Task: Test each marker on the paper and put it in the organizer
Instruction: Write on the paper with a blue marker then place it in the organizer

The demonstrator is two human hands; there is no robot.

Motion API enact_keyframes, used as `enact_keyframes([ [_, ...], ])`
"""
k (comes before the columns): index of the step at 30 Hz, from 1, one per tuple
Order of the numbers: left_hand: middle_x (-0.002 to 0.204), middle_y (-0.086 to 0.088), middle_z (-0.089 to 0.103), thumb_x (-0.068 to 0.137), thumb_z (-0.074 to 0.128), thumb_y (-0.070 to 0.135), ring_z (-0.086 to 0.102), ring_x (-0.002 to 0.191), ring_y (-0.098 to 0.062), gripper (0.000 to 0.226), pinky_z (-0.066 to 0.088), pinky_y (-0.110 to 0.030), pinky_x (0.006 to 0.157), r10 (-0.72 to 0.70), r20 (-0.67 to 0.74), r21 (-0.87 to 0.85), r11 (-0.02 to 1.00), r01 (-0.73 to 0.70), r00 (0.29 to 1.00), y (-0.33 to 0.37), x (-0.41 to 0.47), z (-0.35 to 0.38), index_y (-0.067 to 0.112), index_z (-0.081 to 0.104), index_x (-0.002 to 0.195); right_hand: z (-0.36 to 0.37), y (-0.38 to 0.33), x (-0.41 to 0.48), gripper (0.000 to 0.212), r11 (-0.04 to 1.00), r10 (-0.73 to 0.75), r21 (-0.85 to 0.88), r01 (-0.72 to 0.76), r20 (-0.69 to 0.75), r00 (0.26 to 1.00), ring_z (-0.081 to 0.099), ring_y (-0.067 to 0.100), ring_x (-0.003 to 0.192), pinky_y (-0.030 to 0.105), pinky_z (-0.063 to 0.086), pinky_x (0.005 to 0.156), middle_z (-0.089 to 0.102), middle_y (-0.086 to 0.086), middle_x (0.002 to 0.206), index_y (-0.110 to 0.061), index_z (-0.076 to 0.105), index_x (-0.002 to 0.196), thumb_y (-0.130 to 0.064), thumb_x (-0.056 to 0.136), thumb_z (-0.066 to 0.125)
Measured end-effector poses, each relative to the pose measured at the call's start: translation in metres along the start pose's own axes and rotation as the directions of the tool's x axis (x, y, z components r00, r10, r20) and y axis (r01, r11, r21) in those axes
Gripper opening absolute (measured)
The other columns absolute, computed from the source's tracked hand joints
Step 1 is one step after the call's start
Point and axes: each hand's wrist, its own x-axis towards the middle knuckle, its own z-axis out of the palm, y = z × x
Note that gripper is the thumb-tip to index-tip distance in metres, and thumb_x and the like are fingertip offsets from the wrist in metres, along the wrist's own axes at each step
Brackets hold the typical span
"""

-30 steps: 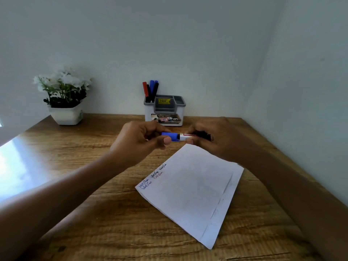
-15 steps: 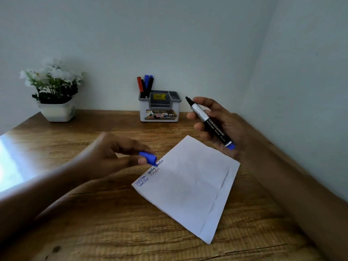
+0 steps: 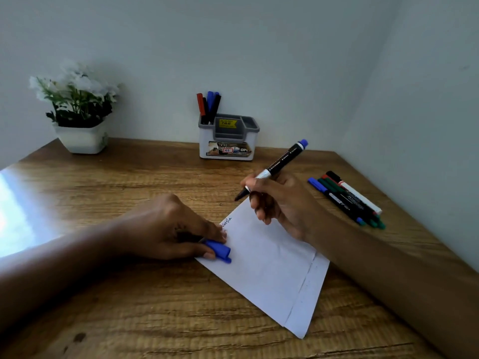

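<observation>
Head view: one uncapped marker, black-bodied with a blue end, is gripped in a writing hold by the right hand, with its dark tip pointed down at the far corner of the one sheet of paper; whether the tip touches the sheet cannot be told. One blue cap is pinched between the thumb and fingers of the left hand, which is rested on the left edge of the paper, beside a few handwritten words. One white and grey organizer is stood at the back of the table, well apart from both hands, with at least four markers upright in its left compartment. At least four more markers are laid together on the table just right of the right hand. One potted plant is seen at the far left.
</observation>
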Motion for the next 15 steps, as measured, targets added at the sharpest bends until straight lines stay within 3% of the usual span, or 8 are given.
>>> enact_keyframes([
  [3, 0.116, 0.010, 0.070, 0.090, 0.063, 0.042, 0.065, 0.106, 0.003, 0.032, 0.060, -0.026, 0.078, 0.019, -0.003, 0.016, 1.000, -0.019, 1.000, -0.002, -0.001, 0.001, 0.021, 0.071, 0.113, 0.002, 0.007, -0.001, 0.014, 0.994, 0.042, -0.099, -0.040, 0.020, 0.999, 0.052, 0.016, 0.042, 0.021, 0.040, 0.038, 0.060, 0.008, 0.056, -0.011, 0.056, 0.074, -0.007, 0.085, 0.063],
  [8, 0.115, 0.012, 0.070, 0.091, 0.061, 0.047, 0.066, 0.104, 0.003, 0.034, 0.060, -0.026, 0.074, 0.036, -0.009, 0.039, 0.999, -0.036, 0.999, -0.003, -0.002, 0.001, 0.024, 0.070, 0.113, 0.006, 0.012, -0.002, 0.011, 0.948, 0.052, -0.316, -0.036, 0.041, 0.998, 0.048, 0.012, 0.042, 0.022, 0.039, 0.039, 0.057, 0.004, 0.053, -0.011, 0.057, 0.076, -0.004, 0.084, 0.060],
  [15, 0.113, 0.013, 0.071, 0.091, 0.058, 0.051, 0.069, 0.098, 0.000, 0.036, 0.060, -0.028, 0.068, 0.034, -0.019, 0.042, 0.999, -0.033, 0.999, -0.003, -0.002, 0.002, 0.025, 0.070, 0.114, 0.006, 0.015, -0.003, 0.017, 0.932, 0.022, -0.363, 0.002, 0.061, 0.998, 0.045, 0.012, 0.043, 0.022, 0.036, 0.037, 0.055, -0.001, 0.051, -0.013, 0.055, 0.070, -0.007, 0.083, 0.064],
])
